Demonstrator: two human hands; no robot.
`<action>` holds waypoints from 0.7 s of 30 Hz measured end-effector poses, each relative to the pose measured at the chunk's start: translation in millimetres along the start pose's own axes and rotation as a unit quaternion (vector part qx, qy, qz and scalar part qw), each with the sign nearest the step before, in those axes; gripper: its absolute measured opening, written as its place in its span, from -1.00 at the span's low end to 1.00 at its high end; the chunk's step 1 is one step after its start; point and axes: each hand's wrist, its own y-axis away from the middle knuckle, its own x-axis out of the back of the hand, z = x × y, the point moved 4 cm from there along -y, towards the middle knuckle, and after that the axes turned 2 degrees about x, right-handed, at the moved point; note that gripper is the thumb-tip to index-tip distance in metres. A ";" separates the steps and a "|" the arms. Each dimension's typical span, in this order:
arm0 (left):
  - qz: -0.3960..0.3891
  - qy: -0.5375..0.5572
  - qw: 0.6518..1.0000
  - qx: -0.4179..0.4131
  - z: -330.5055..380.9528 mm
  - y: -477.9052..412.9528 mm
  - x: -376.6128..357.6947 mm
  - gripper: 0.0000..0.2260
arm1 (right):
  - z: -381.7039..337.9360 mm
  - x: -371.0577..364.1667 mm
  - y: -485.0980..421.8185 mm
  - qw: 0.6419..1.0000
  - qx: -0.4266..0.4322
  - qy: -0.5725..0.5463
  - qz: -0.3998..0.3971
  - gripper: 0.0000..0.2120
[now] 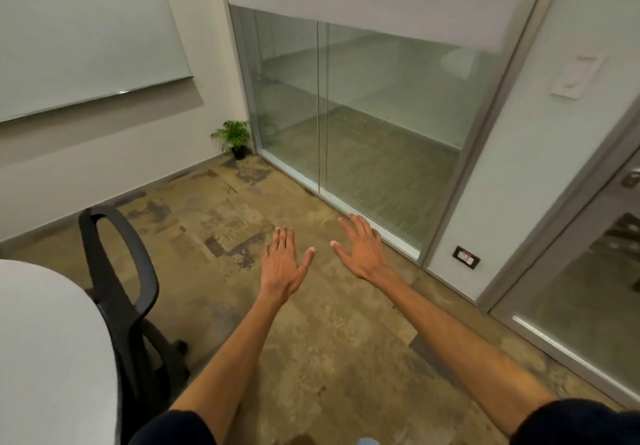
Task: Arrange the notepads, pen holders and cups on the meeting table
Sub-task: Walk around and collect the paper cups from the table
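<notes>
Both my arms reach out in front of me over the floor. My left hand (283, 261) is flat, palm down, fingers straight and together, holding nothing. My right hand (362, 244) is spread, palm down, fingers straight, also holding nothing. The white meeting table (45, 358) shows only as a rounded corner at the lower left, well to the left of both hands. No notepads, pen holders or cups are in view.
A black office chair (117, 282) stands against the table's edge. A small potted plant (233, 138) sits in the far corner. A glass partition (363, 115) runs ahead, a glass door (588, 271) at right. Mottled brown carpet (311, 340) lies under my arms.
</notes>
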 end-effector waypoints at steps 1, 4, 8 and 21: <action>-0.004 0.000 1.000 0.007 -2.2 -13.0 -2.0 -0.28 | 2.0 -3.4 -16.7 1.000 0.006 0.001 -0.005 -0.37; -0.006 0.002 1.000 0.026 -10.7 -51.9 -12.1 -0.29 | 8.5 -15.8 -65.3 1.000 0.019 -0.007 -0.015 -0.37; 0.002 0.007 0.998 0.055 -17.1 -117.9 -26.0 -0.32 | 23.2 -25.3 -138.4 0.999 0.040 -0.026 -0.018 -0.37; 0.053 0.044 0.986 0.152 -31.8 -297.7 -34.1 -0.34 | 51.5 -28.2 -388.3 0.991 0.111 -0.060 -0.055 -0.40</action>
